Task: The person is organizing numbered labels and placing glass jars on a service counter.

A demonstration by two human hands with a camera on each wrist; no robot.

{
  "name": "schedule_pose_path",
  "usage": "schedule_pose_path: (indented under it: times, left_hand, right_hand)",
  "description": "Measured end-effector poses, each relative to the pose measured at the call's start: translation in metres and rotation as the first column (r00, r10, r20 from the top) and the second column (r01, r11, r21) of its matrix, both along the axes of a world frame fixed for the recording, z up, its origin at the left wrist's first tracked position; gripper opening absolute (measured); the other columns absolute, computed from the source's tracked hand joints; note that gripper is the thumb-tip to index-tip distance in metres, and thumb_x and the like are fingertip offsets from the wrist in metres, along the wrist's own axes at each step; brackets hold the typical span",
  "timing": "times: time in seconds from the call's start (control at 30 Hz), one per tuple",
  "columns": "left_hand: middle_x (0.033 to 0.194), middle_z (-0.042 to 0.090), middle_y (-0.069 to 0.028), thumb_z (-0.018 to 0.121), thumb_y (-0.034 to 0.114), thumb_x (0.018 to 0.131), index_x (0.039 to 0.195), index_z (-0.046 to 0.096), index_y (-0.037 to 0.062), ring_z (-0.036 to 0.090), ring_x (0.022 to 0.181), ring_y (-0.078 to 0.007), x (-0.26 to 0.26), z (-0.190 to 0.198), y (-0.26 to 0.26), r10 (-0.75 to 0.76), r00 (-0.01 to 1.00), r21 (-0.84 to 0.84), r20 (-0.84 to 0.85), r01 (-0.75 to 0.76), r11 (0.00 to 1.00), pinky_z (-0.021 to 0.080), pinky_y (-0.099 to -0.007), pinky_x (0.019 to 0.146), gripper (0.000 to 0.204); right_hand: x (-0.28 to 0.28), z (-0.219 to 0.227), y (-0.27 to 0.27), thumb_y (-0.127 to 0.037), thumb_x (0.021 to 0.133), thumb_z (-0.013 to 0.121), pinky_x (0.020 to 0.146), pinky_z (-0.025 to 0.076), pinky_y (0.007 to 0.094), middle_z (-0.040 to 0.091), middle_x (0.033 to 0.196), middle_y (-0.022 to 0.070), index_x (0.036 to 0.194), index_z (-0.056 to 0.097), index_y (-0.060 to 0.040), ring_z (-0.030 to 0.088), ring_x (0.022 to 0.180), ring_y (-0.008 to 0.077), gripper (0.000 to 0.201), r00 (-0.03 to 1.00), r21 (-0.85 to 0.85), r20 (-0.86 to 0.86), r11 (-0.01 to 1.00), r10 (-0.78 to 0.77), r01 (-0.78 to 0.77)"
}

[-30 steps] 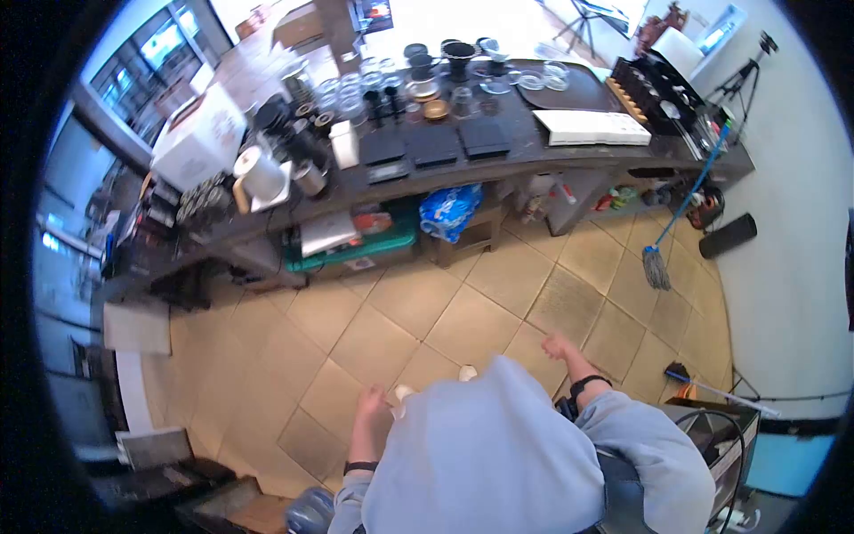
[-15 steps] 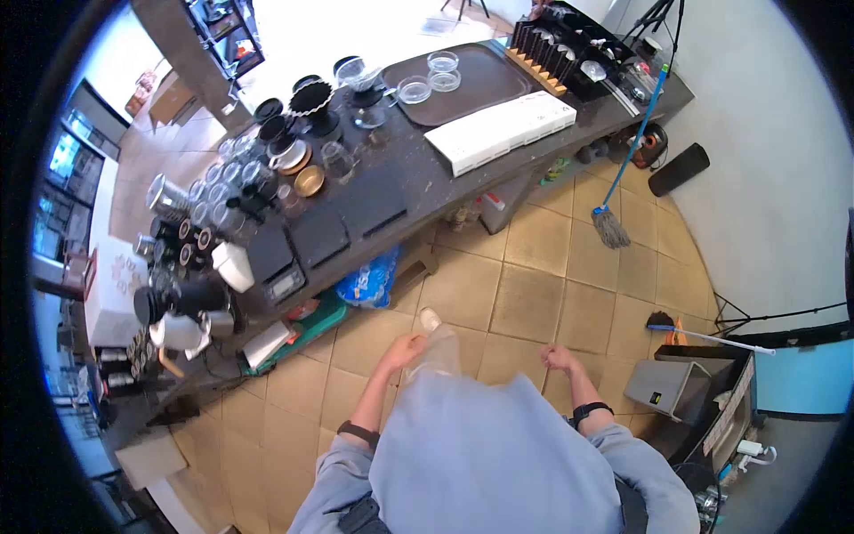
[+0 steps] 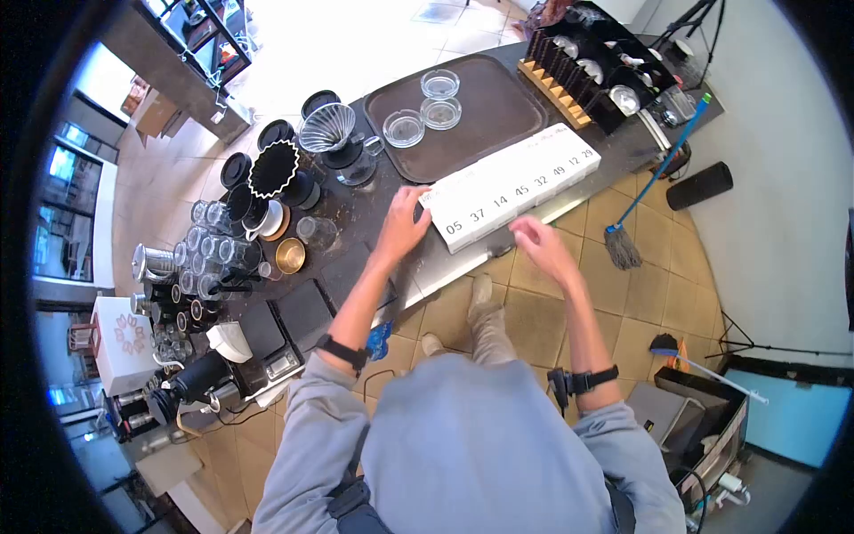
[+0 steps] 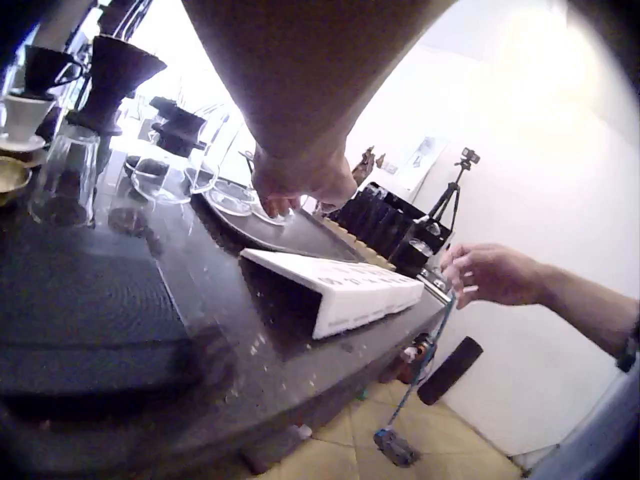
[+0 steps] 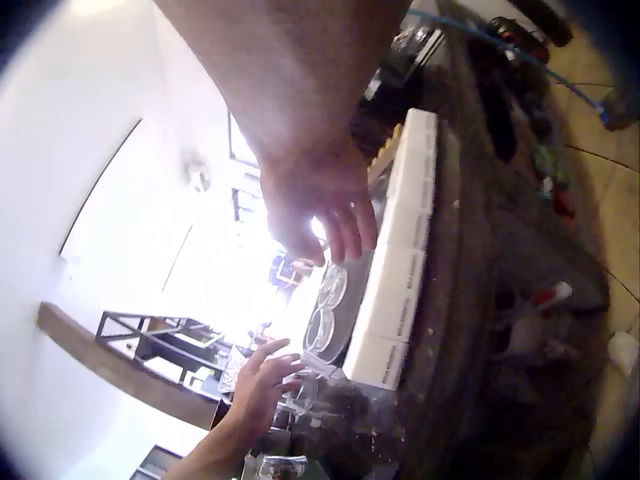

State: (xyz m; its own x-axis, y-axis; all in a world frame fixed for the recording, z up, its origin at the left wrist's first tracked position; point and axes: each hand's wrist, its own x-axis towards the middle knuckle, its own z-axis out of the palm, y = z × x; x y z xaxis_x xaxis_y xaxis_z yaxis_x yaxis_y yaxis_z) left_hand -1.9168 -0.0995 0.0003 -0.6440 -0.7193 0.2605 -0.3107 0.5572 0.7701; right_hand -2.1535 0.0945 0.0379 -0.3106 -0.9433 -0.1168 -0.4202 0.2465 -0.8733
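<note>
A long white folded strip printed with black numbers [image 3: 507, 190] lies along the counter, its near side bent down. In the left wrist view its end looks hollow beneath. My left hand [image 3: 405, 224] is at the strip's left end, fingertips right at its edge; the right wrist view shows those fingers [image 5: 262, 375] spread. Off the strip's front edge is my right hand [image 3: 544, 249], fingers loosely bent and holding nothing. Behind the strip sits a brown tray [image 3: 498, 98] carrying three clear glass dishes [image 3: 405, 129].
Glass and black coffee drippers [image 3: 274, 169], a brass-coloured bowl [image 3: 290, 255] and several glasses [image 3: 209, 254] crowd the counter's left. Black scales [image 3: 307, 310] lie near its front edge. A black rack [image 3: 596, 62] stands at the far right; a mop [image 3: 623, 245] leans there.
I have stepped up to the counter and the view has turned toward its right part. Both hands have risen from beside my body and reached out to the white strip.
</note>
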Motion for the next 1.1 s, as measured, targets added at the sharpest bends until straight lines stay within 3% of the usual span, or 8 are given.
schedule_pose_path:
  times: [0.03, 0.17, 0.33, 0.6, 0.67, 0.83, 0.93, 1.1]
  left_hand:
    - [0.114, 0.055, -0.0188, 0.062, 0.009, 0.083, 0.123, 0.056, 0.0032, 0.054, 0.112, -0.0356, -0.008, 0.001, -0.014, 0.000, 0.999, -0.075, 0.033, 0.002, 0.997, 0.044, -0.0427, 0.098, 0.041]
    - [0.124, 0.051, -0.0215, 0.066, 0.014, 0.081, 0.133, 0.050, 0.0068, 0.049, 0.119, -0.0386, -0.043, 0.004, -0.065, 0.104, 0.958, -0.147, 0.267, -0.066, 0.987, 0.042, -0.0460, 0.100, 0.056]
    - [0.139, 0.039, -0.0288, 0.072, 0.020, 0.077, 0.140, 0.044, 0.0080, 0.037, 0.133, -0.0416, -0.091, -0.006, -0.117, 0.237, 0.840, -0.258, 0.488, -0.121, 0.959, 0.036, -0.0512, 0.107, 0.071]
    - [0.143, 0.033, -0.0340, 0.078, 0.027, 0.075, 0.147, 0.034, 0.0074, 0.032, 0.136, -0.0479, -0.132, -0.027, -0.167, 0.416, 0.711, -0.316, 0.567, -0.279, 0.907, 0.032, -0.0503, 0.112, 0.087]
    - [0.144, 0.032, -0.0352, 0.078, 0.029, 0.075, 0.149, 0.032, 0.0086, 0.031, 0.137, -0.0492, -0.135, -0.033, -0.176, 0.430, 0.670, -0.309, 0.606, -0.300, 0.903, 0.031, -0.0508, 0.112, 0.090]
    - [0.147, 0.028, -0.0371, 0.080, 0.033, 0.074, 0.152, 0.029, 0.0149, 0.029, 0.138, -0.0517, -0.139, -0.031, -0.185, 0.431, 0.539, -0.249, 0.724, -0.378, 0.892, 0.032, -0.0528, 0.111, 0.095]
    - [0.140, 0.037, -0.0339, 0.086, 0.029, 0.066, 0.149, 0.036, 0.0220, 0.042, 0.127, -0.0488, -0.135, -0.031, -0.191, 0.410, 0.577, -0.283, 0.706, -0.301, 0.911, 0.043, -0.0524, 0.101, 0.096]
    - [0.132, 0.041, -0.0286, 0.087, 0.026, 0.061, 0.143, 0.044, 0.0225, 0.044, 0.121, -0.0436, -0.133, -0.025, -0.185, 0.397, 0.614, -0.226, 0.682, -0.339, 0.913, 0.046, -0.0521, 0.096, 0.092]
  right_hand:
    - [-0.006, -0.001, -0.026, -0.018, 0.093, 0.059, 0.075, 0.050, 0.0305, 0.062, 0.084, 0.0045, 0.107, 0.063, -0.0041, 0.060, 0.079, 0.0136, 0.020, 1.000, 0.007, 0.017, 1.000, 0.014, -0.014]
    - [-0.041, -0.011, -0.133, -0.017, 0.086, 0.061, 0.089, 0.050, 0.0452, 0.058, 0.112, 0.0204, 0.129, 0.053, -0.0152, 0.060, 0.101, 0.0372, 0.044, 0.957, -0.106, -0.277, 0.986, 0.091, -0.125]
    - [-0.057, -0.022, -0.234, -0.029, 0.082, 0.072, 0.096, 0.047, 0.0522, 0.038, 0.137, 0.0342, 0.150, 0.028, -0.0299, 0.050, 0.118, 0.0485, 0.081, 0.844, 0.163, -0.469, 0.965, 0.259, -0.206]
    - [-0.050, -0.035, -0.337, -0.044, 0.080, 0.075, 0.091, 0.049, 0.0561, 0.035, 0.140, 0.0344, 0.151, 0.024, -0.0384, 0.047, 0.121, 0.0466, 0.088, 0.730, 0.401, -0.539, 0.890, 0.420, -0.216]
    - [-0.044, -0.029, -0.352, -0.053, 0.079, 0.073, 0.088, 0.050, 0.0585, 0.034, 0.141, 0.0341, 0.153, 0.020, -0.0419, 0.046, 0.121, 0.0472, 0.092, 0.617, 0.542, -0.592, 0.823, 0.517, -0.170]
    - [-0.036, -0.044, -0.380, -0.056, 0.079, 0.071, 0.086, 0.051, 0.0589, 0.035, 0.140, 0.0350, 0.153, 0.016, -0.0449, 0.046, 0.121, 0.0477, 0.093, 0.522, 0.603, -0.624, 0.783, 0.582, -0.151]
    - [-0.040, -0.056, -0.391, -0.058, 0.079, 0.070, 0.084, 0.052, 0.0564, 0.037, 0.138, 0.0350, 0.153, 0.015, -0.0454, 0.047, 0.119, 0.0463, 0.094, 0.489, 0.600, -0.630, 0.778, 0.603, -0.185]
    - [-0.047, -0.050, -0.394, -0.058, 0.075, 0.075, 0.092, 0.052, 0.0450, 0.043, 0.132, 0.0320, 0.152, 0.021, -0.0438, 0.048, 0.123, 0.0435, 0.095, 0.470, 0.615, -0.604, 0.752, 0.644, -0.239]
